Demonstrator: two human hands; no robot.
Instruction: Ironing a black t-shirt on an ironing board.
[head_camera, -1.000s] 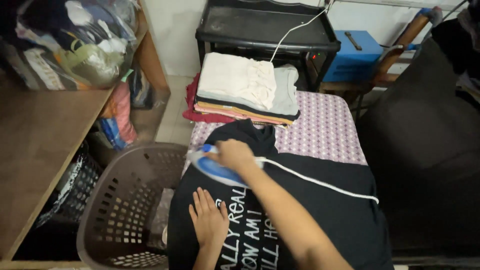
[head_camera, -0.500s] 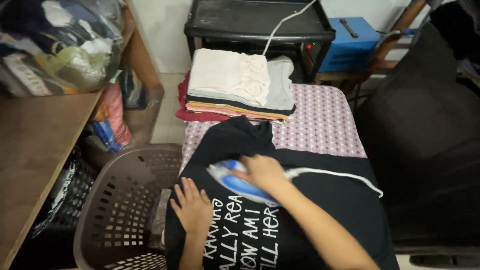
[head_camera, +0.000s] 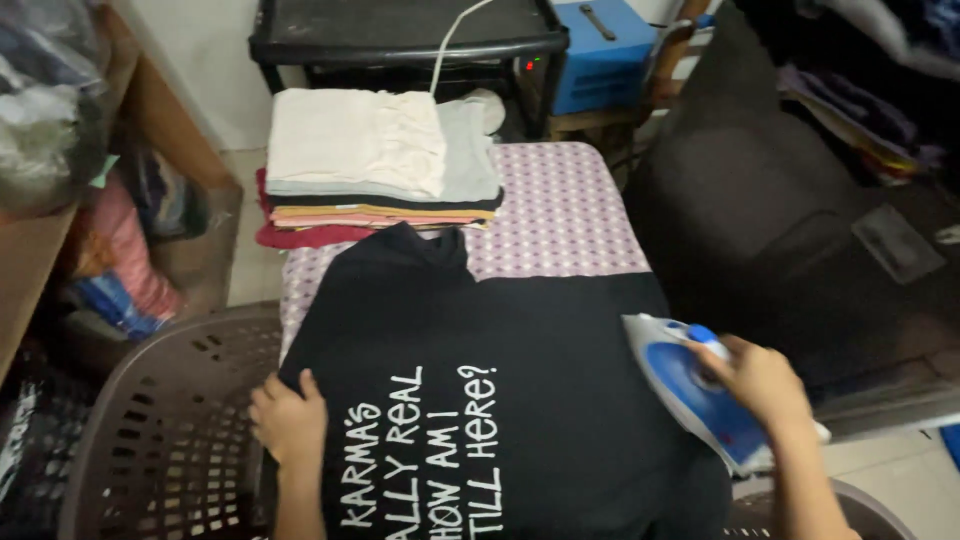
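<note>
Two hands are at work on a black T-shirt (head_camera: 520, 370) spread flat over the near end of the ironing board (head_camera: 570, 210), its collar toward the middle and its hem hanging off the near edge. The left hand (head_camera: 290, 420) lies open and flat on the shirt by the board's left edge, pinning the cloth. The right hand (head_camera: 762, 378) is closed around the handle of a blue and white iron (head_camera: 690, 390), which sits at the board's right edge, its tip on the shirt.

As a judgement, the shirt is light, soft and limp: it slides and wrinkles easily, so a flat palm or a pinch at the hem or shoulder seams suits it best. The iron looks heavier and rigid, hot underneath, and is safe only by its handle; its white cord (head_camera: 455, 40) trails away past the far edge.

Folded clothes (head_camera: 370, 160) are stacked at the far left corner. A brown laundry basket (head_camera: 150, 440) stands just beside the left edge.
</note>
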